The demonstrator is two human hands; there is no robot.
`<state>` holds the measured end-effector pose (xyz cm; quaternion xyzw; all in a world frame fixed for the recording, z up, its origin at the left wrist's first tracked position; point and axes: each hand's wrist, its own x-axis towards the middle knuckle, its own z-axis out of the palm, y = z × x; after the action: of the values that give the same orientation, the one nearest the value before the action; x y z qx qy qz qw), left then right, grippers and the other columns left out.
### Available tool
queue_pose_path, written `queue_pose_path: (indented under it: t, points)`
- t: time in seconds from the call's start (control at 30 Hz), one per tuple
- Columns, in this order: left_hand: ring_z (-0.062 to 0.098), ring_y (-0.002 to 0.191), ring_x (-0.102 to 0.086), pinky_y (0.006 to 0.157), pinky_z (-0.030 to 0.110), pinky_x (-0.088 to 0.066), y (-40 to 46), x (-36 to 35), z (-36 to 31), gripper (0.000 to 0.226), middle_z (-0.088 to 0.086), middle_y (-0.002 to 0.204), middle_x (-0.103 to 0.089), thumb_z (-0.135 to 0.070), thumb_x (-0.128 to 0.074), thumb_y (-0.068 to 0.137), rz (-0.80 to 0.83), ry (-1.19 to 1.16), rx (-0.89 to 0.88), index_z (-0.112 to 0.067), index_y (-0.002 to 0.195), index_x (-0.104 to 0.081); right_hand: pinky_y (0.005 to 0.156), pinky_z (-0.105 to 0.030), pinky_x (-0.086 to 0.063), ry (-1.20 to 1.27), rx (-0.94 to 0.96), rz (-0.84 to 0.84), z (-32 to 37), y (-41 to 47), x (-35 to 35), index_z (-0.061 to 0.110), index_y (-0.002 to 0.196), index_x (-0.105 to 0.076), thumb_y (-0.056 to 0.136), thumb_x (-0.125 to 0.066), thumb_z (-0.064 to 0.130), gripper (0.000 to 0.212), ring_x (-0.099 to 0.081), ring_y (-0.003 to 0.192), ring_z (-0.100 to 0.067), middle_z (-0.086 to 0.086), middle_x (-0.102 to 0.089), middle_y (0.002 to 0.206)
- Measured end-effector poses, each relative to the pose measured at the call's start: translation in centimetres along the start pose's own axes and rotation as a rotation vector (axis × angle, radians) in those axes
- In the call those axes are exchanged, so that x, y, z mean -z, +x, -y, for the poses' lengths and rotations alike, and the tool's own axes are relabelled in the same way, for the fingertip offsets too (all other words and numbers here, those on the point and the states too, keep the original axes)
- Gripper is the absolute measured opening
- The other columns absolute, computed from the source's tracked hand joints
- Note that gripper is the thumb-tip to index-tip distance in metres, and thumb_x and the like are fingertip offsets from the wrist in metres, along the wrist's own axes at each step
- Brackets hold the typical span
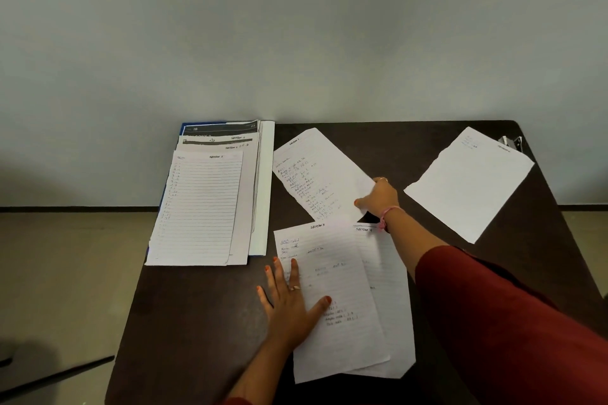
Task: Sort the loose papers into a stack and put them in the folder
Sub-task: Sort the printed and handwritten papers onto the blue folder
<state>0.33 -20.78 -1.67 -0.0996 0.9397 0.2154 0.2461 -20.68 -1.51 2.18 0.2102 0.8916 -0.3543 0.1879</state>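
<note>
Papers lay scattered on the dark bench (204, 322): your right hand (378, 197) pinched the edge of the tilted Section 1 sheet (316, 174), your left hand (289, 302) pressed flat, fingers spread, on the Section 3 sheet (335, 299). Beyond, the folder (263, 187) lay open with stacked pages (200, 207); another sheet (470, 184) sat far right.

Left hand (289, 301) lies flat, fingers (279, 273) spread toward 12 o'clock; right hand (378, 197), arm outstretched toward 11 o'clock, pinches with curled fingers.

White lined papers (332, 299), blue folder (183, 128), dark brown table (197, 322), maroon sleeve (510, 322)
</note>
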Motion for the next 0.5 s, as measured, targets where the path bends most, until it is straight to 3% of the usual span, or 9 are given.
queue_pose_path:
  t: [0.1, 0.37, 0.5]
  points:
    - [0.013, 0.127, 0.049, 0.099, 0.043, 0.035, 0.0, -0.1, 0.1, 0.114, -0.005, 0.139, 0.05, -0.097, -0.001, 0.049, -0.001, -0.006, 0.007, -0.034, 0.138, 0.033, 0.077, -0.032, -0.049, 0.073, 0.014, -0.033, -0.2, -0.2, 0.3, 0.001, 0.106, -0.06, 0.082, -0.059, 0.003, 0.025, -0.06, 0.103, -0.033, -0.014, -0.063, 0.107]
    - [0.02, 0.134, 0.04, 0.108, 0.052, 0.022, -0.2, 0.2, -0.4, 0.118, 0.005, 0.153, 0.034, -0.091, -0.021, 0.056, -0.027, -0.012, 0.013, -0.029, 0.149, 0.017, 0.098, -0.04, -0.048, 0.354, 0.049, -0.242, -2.1, -1.9, 3.4, 0.004, 0.122, -0.057, 0.086, -0.064, 0.011, 0.037, -0.057, 0.112, -0.032, -0.015, -0.06, 0.121]
    - [0.025, 0.143, 0.025, 0.111, 0.053, 0.016, -0.5, 0.7, -1.0, 0.106, 0.007, 0.157, 0.023, -0.08, -0.047, 0.073, -0.067, -0.097, 0.048, -0.027, 0.152, 0.0, 0.091, -0.046, -0.053, 0.593, 0.006, -0.329, -4.1, -4.1, 5.1, 0.007, 0.12, -0.057, 0.086, -0.065, 0.012, 0.035, -0.059, 0.105, -0.029, -0.011, -0.061, 0.114]
